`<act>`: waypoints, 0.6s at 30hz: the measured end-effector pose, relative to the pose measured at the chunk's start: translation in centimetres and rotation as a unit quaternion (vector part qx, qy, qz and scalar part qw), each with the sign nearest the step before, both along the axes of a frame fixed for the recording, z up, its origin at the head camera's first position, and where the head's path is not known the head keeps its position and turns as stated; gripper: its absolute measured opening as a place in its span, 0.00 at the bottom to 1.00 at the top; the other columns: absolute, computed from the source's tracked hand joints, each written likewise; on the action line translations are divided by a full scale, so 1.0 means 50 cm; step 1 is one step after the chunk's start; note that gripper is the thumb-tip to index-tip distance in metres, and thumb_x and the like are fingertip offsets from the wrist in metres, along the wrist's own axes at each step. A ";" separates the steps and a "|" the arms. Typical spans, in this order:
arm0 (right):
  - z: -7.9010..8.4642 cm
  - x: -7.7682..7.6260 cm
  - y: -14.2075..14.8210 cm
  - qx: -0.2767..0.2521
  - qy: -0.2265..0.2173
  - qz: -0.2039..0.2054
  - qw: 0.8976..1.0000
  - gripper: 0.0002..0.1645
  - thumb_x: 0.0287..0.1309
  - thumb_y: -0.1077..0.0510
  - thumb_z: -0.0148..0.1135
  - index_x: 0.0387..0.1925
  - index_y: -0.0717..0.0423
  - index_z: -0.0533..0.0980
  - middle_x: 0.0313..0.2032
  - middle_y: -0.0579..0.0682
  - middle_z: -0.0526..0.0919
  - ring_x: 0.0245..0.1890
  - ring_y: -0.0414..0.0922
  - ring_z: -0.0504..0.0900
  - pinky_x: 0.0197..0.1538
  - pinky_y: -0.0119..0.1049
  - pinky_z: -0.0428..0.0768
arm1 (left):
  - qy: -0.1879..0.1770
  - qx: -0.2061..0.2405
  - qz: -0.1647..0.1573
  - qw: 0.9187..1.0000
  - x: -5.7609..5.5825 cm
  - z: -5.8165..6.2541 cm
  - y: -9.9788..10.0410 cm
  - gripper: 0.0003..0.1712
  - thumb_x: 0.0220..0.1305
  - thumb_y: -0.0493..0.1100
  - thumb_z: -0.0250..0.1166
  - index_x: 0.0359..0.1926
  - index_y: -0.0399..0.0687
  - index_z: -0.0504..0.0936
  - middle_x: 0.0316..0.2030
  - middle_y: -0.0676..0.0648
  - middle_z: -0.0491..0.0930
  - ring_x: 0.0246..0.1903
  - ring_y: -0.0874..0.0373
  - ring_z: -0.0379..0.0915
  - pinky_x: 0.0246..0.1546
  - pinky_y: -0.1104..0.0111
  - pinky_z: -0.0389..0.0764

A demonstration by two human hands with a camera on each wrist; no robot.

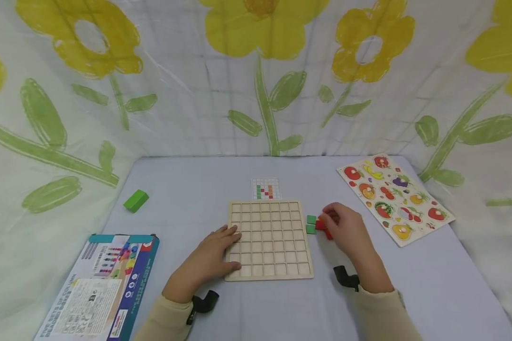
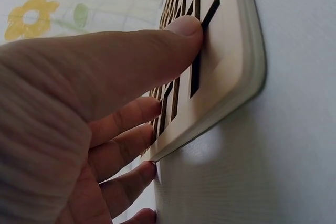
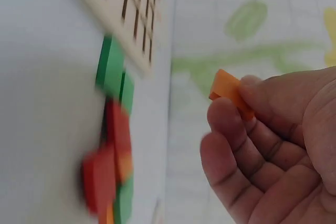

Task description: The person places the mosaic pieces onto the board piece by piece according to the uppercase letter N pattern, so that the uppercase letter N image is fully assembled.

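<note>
A wooden grid board (image 1: pixel 269 239) with rows of square recesses lies in the middle of the table. My left hand (image 1: pixel 213 253) rests on its left side, thumb and fingertips touching the frame and nearest cells. Just right of the board, my right hand (image 1: pixel 345 229) pinches a small orange tile (image 3: pixel 224 85) between thumb and fingertips, raised above the table. Below that hand lie green tiles (image 1: pixel 311 229) and red tiles (image 1: pixel 320 225); in the right wrist view more green and orange show among them. A small pattern card (image 1: pixel 266 188) with coloured squares lies behind the board.
A fruit puzzle board (image 1: pixel 394 199) lies at the back right. On the left are a green block (image 1: pixel 136 201) and, nearer, a printed box (image 1: pixel 98 289). A flower-patterned cloth (image 1: pixel 175 94) hangs behind the table.
</note>
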State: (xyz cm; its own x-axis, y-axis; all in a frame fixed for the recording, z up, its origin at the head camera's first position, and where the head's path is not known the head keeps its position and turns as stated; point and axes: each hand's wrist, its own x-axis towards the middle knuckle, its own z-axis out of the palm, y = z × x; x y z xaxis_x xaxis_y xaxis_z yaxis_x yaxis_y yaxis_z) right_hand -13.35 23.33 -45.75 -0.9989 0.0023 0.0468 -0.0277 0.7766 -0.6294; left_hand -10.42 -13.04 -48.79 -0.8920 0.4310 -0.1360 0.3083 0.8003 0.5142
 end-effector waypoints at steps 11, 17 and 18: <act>-0.039 -0.077 -0.143 -0.040 -0.030 0.134 0.990 0.11 0.69 0.59 0.62 0.49 0.50 0.84 0.49 0.47 0.85 0.46 0.45 0.81 0.52 0.45 0.82 | 0.007 0.004 -0.007 1.000 -0.003 -0.006 -0.006 0.45 0.53 0.53 0.78 0.71 0.48 0.72 0.75 0.49 0.62 0.76 0.47 0.51 0.74 0.48 0.57; -0.070 -0.084 -0.165 -0.063 -0.062 0.131 0.987 0.09 0.68 0.60 0.63 0.44 0.47 0.86 0.43 0.44 0.86 0.39 0.42 0.79 0.47 0.41 0.82 | 0.003 0.008 -0.007 1.000 -0.004 -0.003 -0.005 0.44 0.54 0.52 0.78 0.70 0.48 0.73 0.75 0.49 0.62 0.76 0.46 0.51 0.73 0.47 0.57; -0.072 -0.083 -0.167 -0.067 -0.067 0.128 0.987 0.09 0.67 0.60 0.63 0.44 0.47 0.86 0.42 0.43 0.85 0.38 0.42 0.79 0.46 0.40 0.81 | 0.002 0.007 -0.006 1.000 -0.004 -0.002 -0.005 0.44 0.54 0.52 0.78 0.70 0.48 0.73 0.75 0.49 0.62 0.76 0.46 0.51 0.73 0.47 0.57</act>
State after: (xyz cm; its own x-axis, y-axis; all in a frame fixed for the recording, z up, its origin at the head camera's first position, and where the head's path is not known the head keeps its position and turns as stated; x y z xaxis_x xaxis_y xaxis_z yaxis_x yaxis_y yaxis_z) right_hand -17.50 15.00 -49.36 -0.9647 -0.2542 -0.0694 -0.1218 0.6638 -0.7379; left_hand -10.64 -13.28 -48.88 -0.8873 0.4436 -0.1260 0.3201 0.7893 0.5240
